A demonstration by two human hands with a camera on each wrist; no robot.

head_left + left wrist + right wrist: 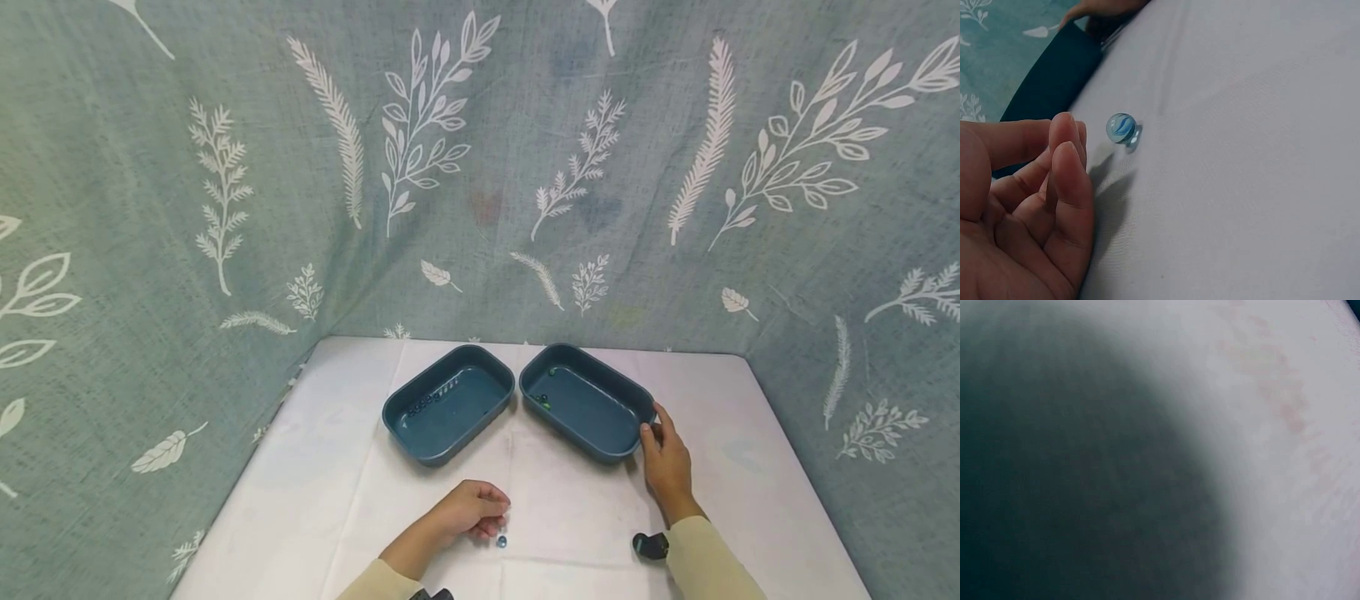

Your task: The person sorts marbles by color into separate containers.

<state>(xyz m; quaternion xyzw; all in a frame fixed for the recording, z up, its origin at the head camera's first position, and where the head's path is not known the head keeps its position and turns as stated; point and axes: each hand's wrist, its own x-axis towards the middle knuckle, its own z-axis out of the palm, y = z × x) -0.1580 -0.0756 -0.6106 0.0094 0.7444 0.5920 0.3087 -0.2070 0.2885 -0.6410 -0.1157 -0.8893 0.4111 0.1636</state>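
Observation:
A clear glass marble with a blue swirl lies on the white cloth, just beyond the fingertips of my left hand. In the left wrist view those fingers are loosely bent and apart from the marble, with nothing visible among them. My right hand holds the near right corner of the right-hand blue tray, its thumb and fingers at the rim. Several small marbles, dark and green, sit toward that tray's left end. The right wrist view is mostly filled by a blurred dark shape.
To the left stands a second blue tray, with a row of several marbles along its left side. A white cloth covers the table. Patterned green fabric hangs behind and at both sides.

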